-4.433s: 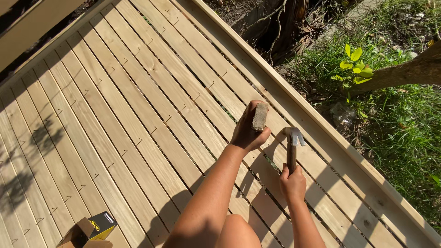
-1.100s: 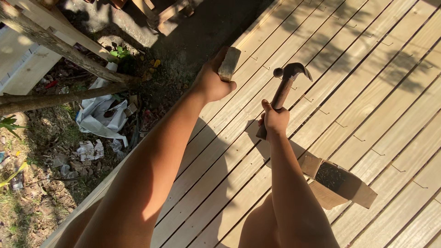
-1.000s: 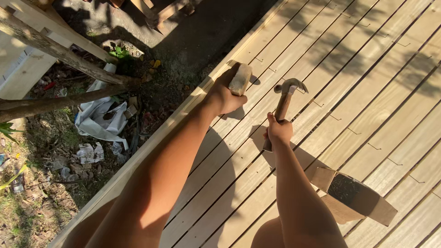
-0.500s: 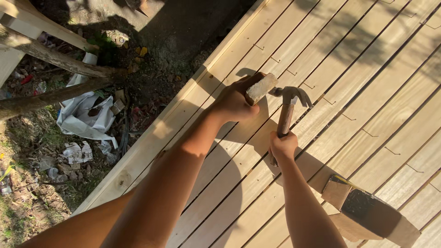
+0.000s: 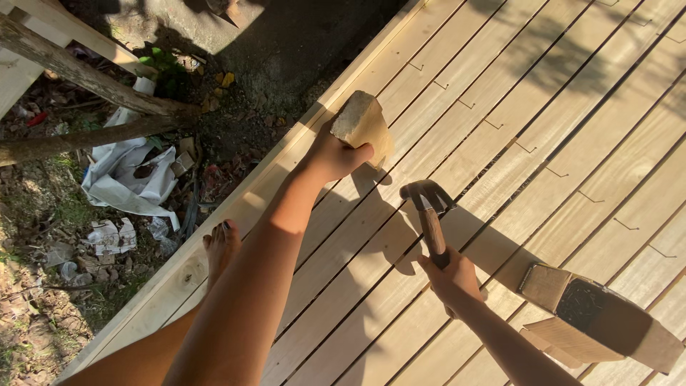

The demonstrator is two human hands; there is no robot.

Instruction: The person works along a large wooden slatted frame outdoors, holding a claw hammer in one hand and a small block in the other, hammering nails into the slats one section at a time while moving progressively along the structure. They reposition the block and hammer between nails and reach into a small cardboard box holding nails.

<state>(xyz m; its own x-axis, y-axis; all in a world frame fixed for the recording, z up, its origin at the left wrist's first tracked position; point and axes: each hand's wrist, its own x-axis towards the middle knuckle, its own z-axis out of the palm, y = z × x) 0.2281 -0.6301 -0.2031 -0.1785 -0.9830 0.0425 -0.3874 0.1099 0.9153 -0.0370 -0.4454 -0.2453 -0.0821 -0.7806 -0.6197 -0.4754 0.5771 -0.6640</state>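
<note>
My left hand (image 5: 330,154) grips a short pale wooden block (image 5: 362,125), held just above the deck boards near the deck's left edge. My right hand (image 5: 451,277) holds a claw hammer (image 5: 427,207) by its wooden handle, the dark metal head pointing up and away over the boards. The hammer head hangs a short way right of and below the block, apart from it. Both arms reach in from the bottom of the view. My bare foot (image 5: 221,246) rests on the edge board of the wooden deck (image 5: 500,121).
An open cardboard box (image 5: 597,322) with dark small contents lies on the deck at the lower right. Off the deck's left edge, lower ground holds dirt, white plastic sheeting (image 5: 125,179), litter and rough timber poles (image 5: 78,75).
The view swung from a grassy deck edge to this dirt-side edge. Over the last second both hands drifted right and down in view, and the block turned in my left hand.
</note>
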